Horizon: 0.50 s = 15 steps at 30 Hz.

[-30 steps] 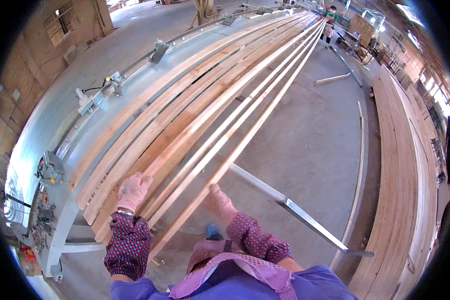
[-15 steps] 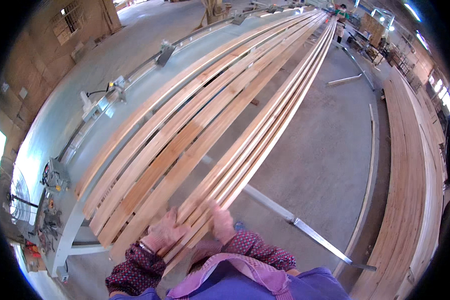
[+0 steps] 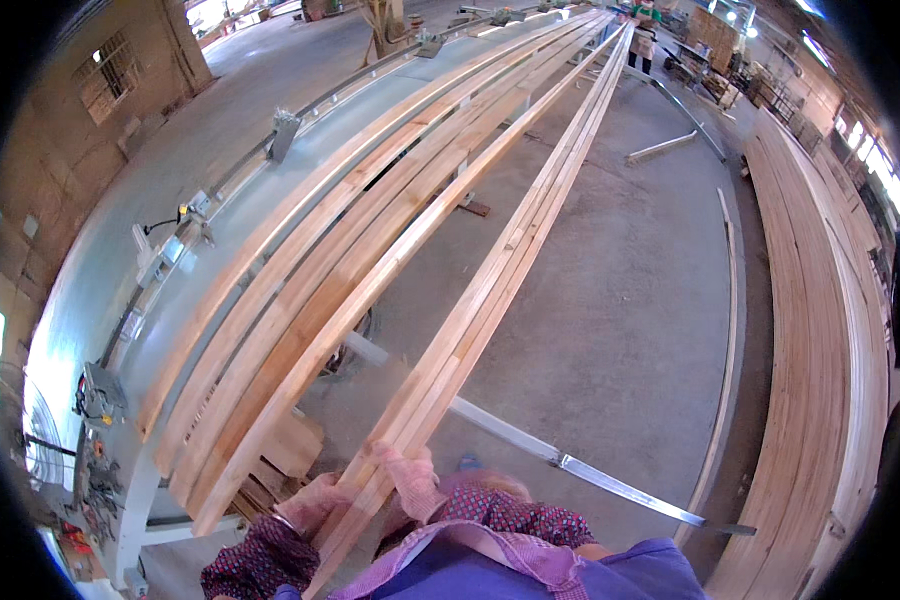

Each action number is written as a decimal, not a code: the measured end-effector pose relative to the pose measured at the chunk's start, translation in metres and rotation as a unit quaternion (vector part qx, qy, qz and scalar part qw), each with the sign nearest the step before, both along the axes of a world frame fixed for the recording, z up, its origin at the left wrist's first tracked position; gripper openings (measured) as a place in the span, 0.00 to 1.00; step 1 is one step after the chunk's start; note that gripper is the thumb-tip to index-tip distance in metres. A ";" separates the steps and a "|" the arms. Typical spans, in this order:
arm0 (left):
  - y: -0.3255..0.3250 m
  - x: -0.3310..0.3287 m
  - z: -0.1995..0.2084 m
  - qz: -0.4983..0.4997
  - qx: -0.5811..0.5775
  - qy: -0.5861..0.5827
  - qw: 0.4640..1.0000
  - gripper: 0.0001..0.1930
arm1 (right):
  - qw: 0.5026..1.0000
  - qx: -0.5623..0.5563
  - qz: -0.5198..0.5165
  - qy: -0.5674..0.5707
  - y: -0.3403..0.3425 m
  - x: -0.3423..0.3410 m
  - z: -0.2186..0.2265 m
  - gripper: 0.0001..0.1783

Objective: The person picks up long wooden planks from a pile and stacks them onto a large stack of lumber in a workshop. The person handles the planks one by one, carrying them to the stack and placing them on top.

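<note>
My left hand and my right hand, both in pink knitted gloves, clasp the near end of a bundle of long thin wooden strips. The bundle runs from my chest far up and away toward the top of the view, lifted off to the right of the long pale bench. Several more wooden strips lie side by side along that bench to the left of the bundle.
A metal rail crosses the concrete floor below the bundle. A wide stack of long boards runs along the right. Another person stands at the far end. Tools and cables sit at the bench's left edge.
Both hands have closed on several strips and pulled them together into a bundle, swinging it right, away from the bench and over the floor. My view has shifted right too.
</note>
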<state>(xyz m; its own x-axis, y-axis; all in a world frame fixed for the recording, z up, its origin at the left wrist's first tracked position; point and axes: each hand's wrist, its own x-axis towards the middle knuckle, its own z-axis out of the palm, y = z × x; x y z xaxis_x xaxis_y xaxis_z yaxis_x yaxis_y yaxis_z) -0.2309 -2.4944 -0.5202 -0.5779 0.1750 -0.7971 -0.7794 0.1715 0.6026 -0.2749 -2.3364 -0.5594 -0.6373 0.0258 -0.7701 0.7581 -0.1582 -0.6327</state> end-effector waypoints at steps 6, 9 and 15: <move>-0.045 -0.035 0.000 -0.220 -0.476 0.622 0.582 0.30 | 0.997 -0.050 -0.052 0.037 -0.002 0.000 -0.001 0.37; -0.088 -0.047 0.000 -0.118 -0.590 0.466 0.649 0.30 | 0.994 0.103 0.025 0.007 -0.003 -0.004 -0.005 0.36; -0.107 -0.039 -0.047 -0.149 -0.468 0.212 0.845 0.30 | 1.000 0.005 -0.025 0.018 -0.008 -0.003 -0.014 0.35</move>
<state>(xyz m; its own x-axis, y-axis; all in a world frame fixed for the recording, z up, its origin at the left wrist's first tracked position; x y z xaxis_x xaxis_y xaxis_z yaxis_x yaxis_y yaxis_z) -0.2695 -2.6011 -0.5669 -0.8872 -0.2292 -0.4005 -0.3662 0.8778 0.3088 -0.2782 -2.3448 -0.5735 -0.6622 0.0662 -0.7464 0.7261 -0.1894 -0.6610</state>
